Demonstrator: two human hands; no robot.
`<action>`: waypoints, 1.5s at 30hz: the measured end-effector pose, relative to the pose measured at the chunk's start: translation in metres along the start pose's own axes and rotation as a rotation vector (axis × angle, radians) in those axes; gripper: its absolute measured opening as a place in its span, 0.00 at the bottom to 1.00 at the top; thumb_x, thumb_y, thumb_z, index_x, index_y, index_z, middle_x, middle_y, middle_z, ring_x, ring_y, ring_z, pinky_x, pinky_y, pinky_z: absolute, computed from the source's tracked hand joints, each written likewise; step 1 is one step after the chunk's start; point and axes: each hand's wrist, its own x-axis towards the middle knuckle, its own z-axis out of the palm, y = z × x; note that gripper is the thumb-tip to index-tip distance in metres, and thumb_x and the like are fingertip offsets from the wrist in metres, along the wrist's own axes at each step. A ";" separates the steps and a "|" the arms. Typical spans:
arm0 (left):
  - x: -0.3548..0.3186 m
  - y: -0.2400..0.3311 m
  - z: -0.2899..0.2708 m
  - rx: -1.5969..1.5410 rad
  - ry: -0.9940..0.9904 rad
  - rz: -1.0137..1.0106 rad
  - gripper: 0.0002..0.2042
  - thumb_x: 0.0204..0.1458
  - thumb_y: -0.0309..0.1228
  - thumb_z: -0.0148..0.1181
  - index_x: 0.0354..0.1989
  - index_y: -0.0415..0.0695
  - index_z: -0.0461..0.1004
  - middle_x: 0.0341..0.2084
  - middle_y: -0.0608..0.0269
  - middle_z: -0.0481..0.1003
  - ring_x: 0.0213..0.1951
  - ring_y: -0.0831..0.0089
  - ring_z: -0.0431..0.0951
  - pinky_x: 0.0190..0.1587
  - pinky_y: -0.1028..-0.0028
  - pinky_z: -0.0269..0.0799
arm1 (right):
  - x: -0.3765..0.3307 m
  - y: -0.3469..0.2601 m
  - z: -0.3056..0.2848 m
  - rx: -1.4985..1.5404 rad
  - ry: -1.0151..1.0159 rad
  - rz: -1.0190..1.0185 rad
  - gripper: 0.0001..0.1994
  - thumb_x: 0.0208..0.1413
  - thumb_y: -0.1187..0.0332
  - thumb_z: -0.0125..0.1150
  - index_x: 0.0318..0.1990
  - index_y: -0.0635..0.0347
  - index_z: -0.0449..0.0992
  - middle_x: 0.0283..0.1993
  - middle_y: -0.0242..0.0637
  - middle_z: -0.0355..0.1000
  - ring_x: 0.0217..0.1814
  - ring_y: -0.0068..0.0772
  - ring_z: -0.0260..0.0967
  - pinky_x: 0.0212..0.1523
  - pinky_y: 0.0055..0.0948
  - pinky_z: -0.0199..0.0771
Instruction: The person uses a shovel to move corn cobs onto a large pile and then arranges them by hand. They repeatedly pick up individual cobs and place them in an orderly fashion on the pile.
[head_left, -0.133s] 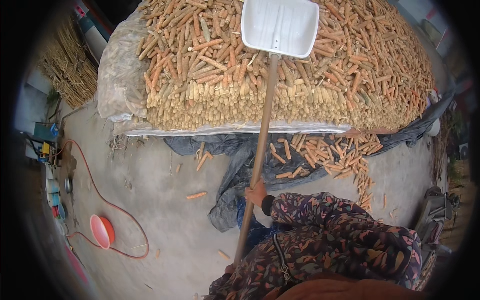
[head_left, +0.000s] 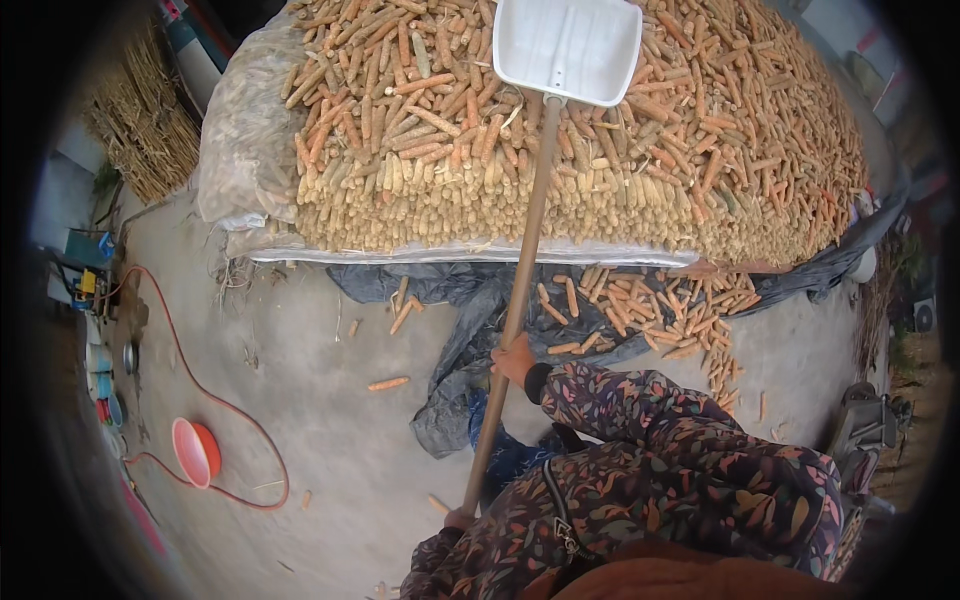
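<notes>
A white scoop shovel (head_left: pixel 568 45) with a long wooden handle reaches away from me over the heap of corn cobs (head_left: pixel 430 130). Its blade lies against the upper part of the heap, and no cobs show in it. My right hand (head_left: pixel 513 360) is wrapped round the middle of the handle. Lower down, near the handle's end, my left hand (head_left: pixel 460 519) is closed on it, partly hidden by the patterned sleeve. Below the heap, loose cobs (head_left: pixel 690 315) lie on and beside a dark plastic sheet (head_left: pixel 450 375).
On the concrete floor to the left sit an orange-red basin (head_left: pixel 196 453) and a curving red hose (head_left: pixel 200 385). A clear plastic cover (head_left: pixel 245 140) wraps the heap's left end. Dry stalks (head_left: pixel 145 125) stand at far left; metal equipment (head_left: pixel 865 425) is at right.
The shovel blade sits slightly higher and farther right in the picture. Floor things have shifted a little left as the view moved. Both hands keep their hold on the handle.
</notes>
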 end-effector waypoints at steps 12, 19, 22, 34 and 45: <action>-0.073 0.028 0.002 -0.241 -0.014 -0.064 0.26 0.43 0.55 0.68 0.41 0.44 0.81 0.36 0.49 0.82 0.41 0.54 0.81 0.44 0.57 0.76 | -0.091 0.039 -0.020 0.086 -0.397 0.472 0.27 0.60 0.69 0.65 0.62 0.57 0.56 0.58 0.48 0.64 0.65 0.50 0.65 0.65 0.54 0.71; -0.061 0.071 -0.015 -0.297 0.069 -0.094 0.24 0.44 0.52 0.70 0.40 0.43 0.81 0.34 0.51 0.82 0.39 0.58 0.81 0.42 0.59 0.76 | -0.079 0.020 0.002 0.049 -0.183 0.272 0.26 0.56 0.79 0.62 0.59 0.61 0.55 0.46 0.50 0.66 0.45 0.52 0.76 0.46 0.56 0.83; -0.059 0.080 -0.016 -0.338 0.103 -0.091 0.23 0.44 0.50 0.71 0.40 0.43 0.81 0.33 0.52 0.82 0.38 0.60 0.82 0.42 0.60 0.76 | -0.049 0.038 -0.002 0.119 -0.301 0.356 0.27 0.55 0.80 0.61 0.59 0.61 0.54 0.46 0.48 0.65 0.45 0.50 0.75 0.45 0.54 0.83; -0.072 0.096 -0.013 -0.516 0.117 -0.070 0.20 0.46 0.45 0.73 0.39 0.41 0.81 0.31 0.54 0.83 0.35 0.67 0.82 0.40 0.64 0.75 | -0.055 -0.148 0.074 -0.077 -0.387 -0.292 0.22 0.56 0.76 0.60 0.55 0.66 0.58 0.39 0.44 0.70 0.34 0.35 0.77 0.36 0.38 0.80; -0.112 0.195 -0.087 -0.358 0.252 -0.064 0.30 0.44 0.54 0.73 0.44 0.38 0.79 0.31 0.49 0.83 0.34 0.60 0.84 0.38 0.61 0.76 | 0.052 -0.173 0.120 -0.046 -0.238 -0.392 0.16 0.56 0.72 0.60 0.43 0.65 0.57 0.30 0.43 0.68 0.22 0.36 0.72 0.22 0.40 0.77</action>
